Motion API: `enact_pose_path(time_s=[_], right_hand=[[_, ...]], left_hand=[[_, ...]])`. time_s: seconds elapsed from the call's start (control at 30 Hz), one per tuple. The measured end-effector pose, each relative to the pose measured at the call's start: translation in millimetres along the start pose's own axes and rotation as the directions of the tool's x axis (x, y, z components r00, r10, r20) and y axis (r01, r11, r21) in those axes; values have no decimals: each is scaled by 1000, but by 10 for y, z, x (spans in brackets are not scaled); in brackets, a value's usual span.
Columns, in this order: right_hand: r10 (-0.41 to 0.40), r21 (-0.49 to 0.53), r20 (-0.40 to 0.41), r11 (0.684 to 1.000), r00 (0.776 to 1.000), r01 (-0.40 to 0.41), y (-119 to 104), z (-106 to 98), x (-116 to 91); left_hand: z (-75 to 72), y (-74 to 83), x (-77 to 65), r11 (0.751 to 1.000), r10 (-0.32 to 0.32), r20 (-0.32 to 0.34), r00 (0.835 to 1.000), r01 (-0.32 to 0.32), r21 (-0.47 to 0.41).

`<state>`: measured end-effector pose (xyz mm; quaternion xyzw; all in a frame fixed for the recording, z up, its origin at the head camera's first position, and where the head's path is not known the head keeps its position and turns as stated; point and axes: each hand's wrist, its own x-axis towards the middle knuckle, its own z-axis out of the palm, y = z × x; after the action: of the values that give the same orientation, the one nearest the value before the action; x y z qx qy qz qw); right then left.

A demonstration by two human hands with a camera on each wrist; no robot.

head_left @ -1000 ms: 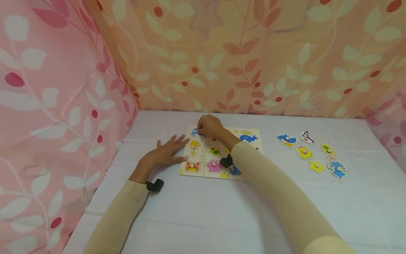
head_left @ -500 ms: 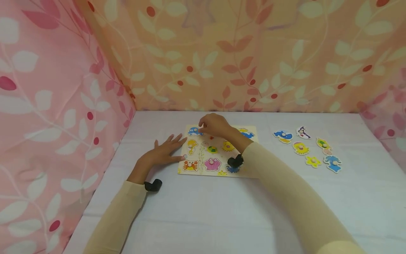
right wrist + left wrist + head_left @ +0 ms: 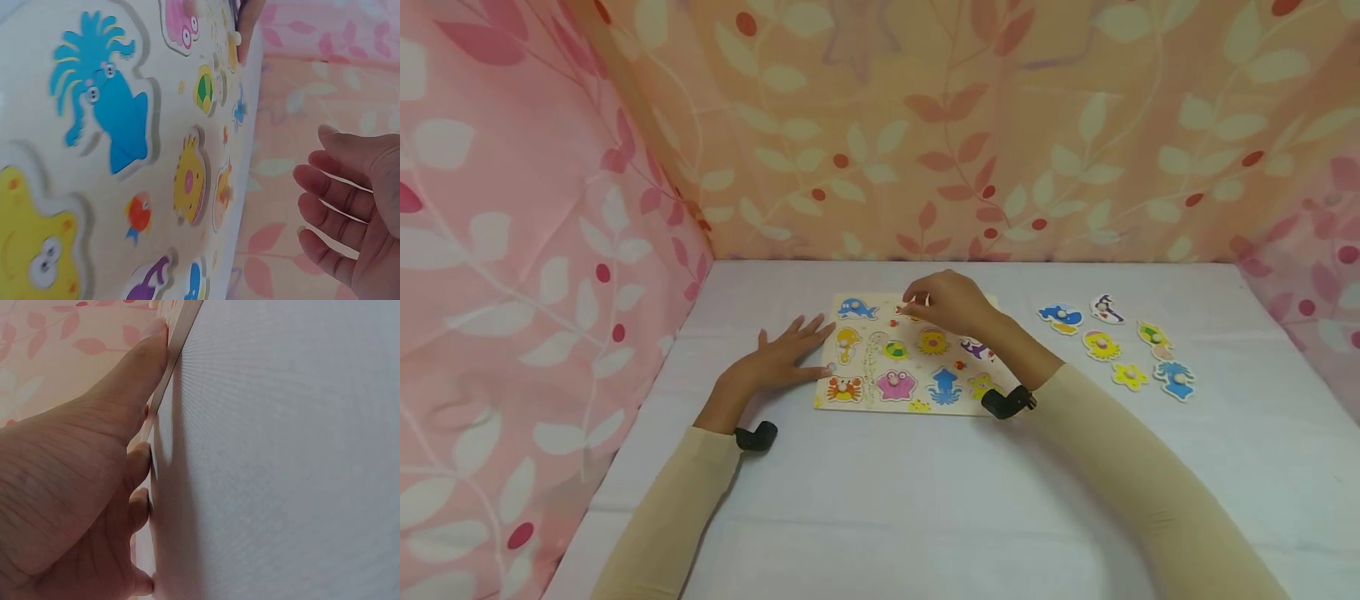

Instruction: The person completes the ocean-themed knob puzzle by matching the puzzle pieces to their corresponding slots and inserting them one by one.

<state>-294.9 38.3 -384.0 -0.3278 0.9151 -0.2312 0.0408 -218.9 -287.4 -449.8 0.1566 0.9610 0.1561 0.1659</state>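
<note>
A wooden peg puzzle board (image 3: pixel 886 302) lies on the white table, printed with sea animals. The blue whale piece (image 3: pixel 856 309), seahorse piece (image 3: pixel 846 345), crab piece (image 3: pixel 845 388) and pink shell piece (image 3: pixel 896 384) lie in its recesses, with small knobs. My left hand (image 3: pixel 778 358) rests at the board's left edge, fingers spread; in the left wrist view its thumb (image 3: pixel 140 372) touches the rim. My right hand (image 3: pixel 955 302) hovers over the top middle, by an orange fish piece (image 3: pixel 223 195). In the right wrist view its fingers (image 3: pixel 331 194) are loosely bent, holding nothing.
To the right lie several loose knobbed pieces: a blue whale (image 3: pixel 1061 317), a purple-and-white one (image 3: pixel 1107 309), a yellow octopus (image 3: pixel 1101 345), a green-and-yellow one (image 3: pixel 1154 335), a yellow starfish (image 3: pixel 1129 377) and a blue squid (image 3: pixel 1174 379). Floral cloth (image 3: pixel 880 125) walls the table's back and sides.
My right hand has let go of the blue whale piece at the board's top left and moved right, towards the fish piece. The left hand stays at the board's edge. The head view has shifted slightly.
</note>
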Motion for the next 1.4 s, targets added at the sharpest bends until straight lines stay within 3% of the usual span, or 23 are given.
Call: enact_pose_path(time_s=[0.37, 0.93, 1.23, 1.4], right_hand=[[55, 25, -74, 998, 996, -54, 220, -112, -464], [162, 64, -155, 986, 975, -154, 701, -311, -873], [216, 33, -194, 976, 957, -214, 940, -516, -1296], [207, 3, -251, 977, 946, -213, 1022, -619, -1554]], left_hand=[[-12, 28, -11, 1000, -13, -3, 1000, 13, -7], [16, 5, -4, 1000, -3, -15, 1000, 2, -28], [5, 29, -22, 1000, 6, -18, 1000, -6, -20], [-2, 33, -29, 1000, 7, -22, 1000, -8, -25]])
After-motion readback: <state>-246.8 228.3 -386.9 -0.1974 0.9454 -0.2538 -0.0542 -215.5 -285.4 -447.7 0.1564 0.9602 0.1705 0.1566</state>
